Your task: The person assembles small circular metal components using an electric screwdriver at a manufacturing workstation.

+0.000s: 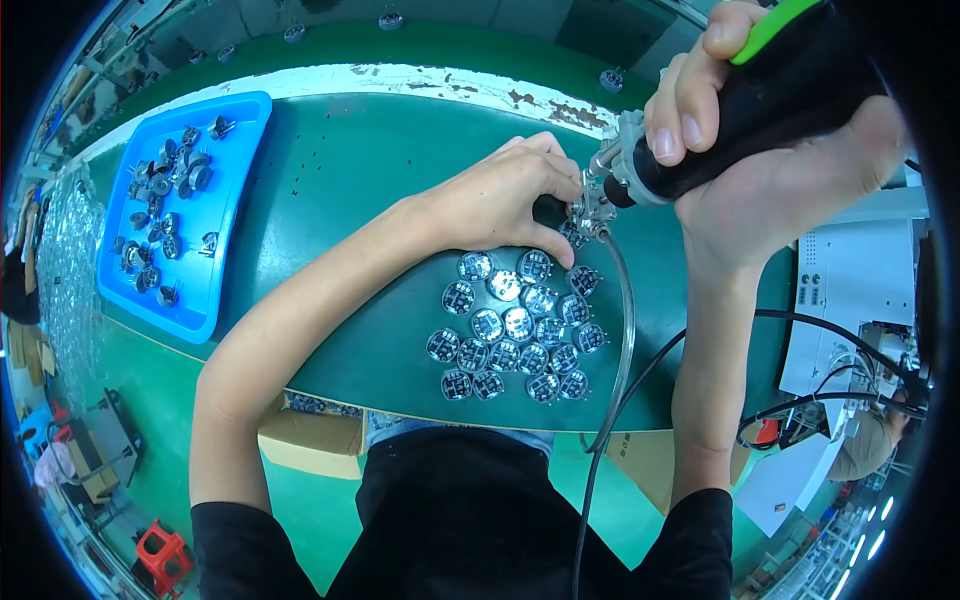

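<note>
My right hand is wrapped round a black and green electric screwdriver, held tilted with its metal nose pointing left and down. A clear hose hangs from that nose. My left hand is closed at the nose, thumb and fingers curled about a small round metal part that is mostly hidden by the hand and the tool. Just below lie several more round parts with shiny, board-like tops and small pins, grouped on the green table.
At the left stands a blue tray holding several loose round parts. Tiny dark bits lie on the green tabletop. A black cable crosses the right side towards a white machine. Cardboard boxes sit below the table's near edge.
</note>
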A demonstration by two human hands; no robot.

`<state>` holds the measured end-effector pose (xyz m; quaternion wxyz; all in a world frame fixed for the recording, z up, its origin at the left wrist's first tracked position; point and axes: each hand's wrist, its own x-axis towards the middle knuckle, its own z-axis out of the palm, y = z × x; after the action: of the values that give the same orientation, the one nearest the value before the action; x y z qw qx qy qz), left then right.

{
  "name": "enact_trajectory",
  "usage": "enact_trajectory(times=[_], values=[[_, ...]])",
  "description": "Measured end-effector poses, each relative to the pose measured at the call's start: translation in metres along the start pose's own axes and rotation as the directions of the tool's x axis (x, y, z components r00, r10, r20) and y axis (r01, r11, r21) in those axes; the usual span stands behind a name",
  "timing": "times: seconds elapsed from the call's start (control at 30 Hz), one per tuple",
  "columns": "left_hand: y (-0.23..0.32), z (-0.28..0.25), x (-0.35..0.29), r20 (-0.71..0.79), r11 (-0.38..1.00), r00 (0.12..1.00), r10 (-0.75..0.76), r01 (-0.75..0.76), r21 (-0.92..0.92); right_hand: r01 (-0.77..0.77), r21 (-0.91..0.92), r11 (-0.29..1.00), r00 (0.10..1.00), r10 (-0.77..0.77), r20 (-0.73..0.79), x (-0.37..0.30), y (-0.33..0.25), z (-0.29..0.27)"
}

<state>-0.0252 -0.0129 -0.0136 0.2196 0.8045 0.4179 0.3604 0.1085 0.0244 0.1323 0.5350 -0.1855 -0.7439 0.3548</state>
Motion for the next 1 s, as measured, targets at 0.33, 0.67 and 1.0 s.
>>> enact_trajectory(times=[0.33,0.67,1.0], values=[[0.003,-0.005,0.002,0.043,0.996,0.998,-0.044,0.048,-0.077,-0.003,-0.029,1.000,0.999,0.001,-0.040,-0.016,-0.011,-0.042],[0.004,-0.004,0.001,-0.012,0.999,0.999,-0.040,0.040,-0.028,-0.015,-0.045,0.999,0.997,0.012,-0.071,-0.012,-0.006,-0.015],[0.002,-0.003,0.001,-0.013,0.999,0.999,-0.031,0.030,-0.011,-0.025,-0.068,0.997,0.995,0.018,-0.095,-0.012,-0.003,-0.009]])
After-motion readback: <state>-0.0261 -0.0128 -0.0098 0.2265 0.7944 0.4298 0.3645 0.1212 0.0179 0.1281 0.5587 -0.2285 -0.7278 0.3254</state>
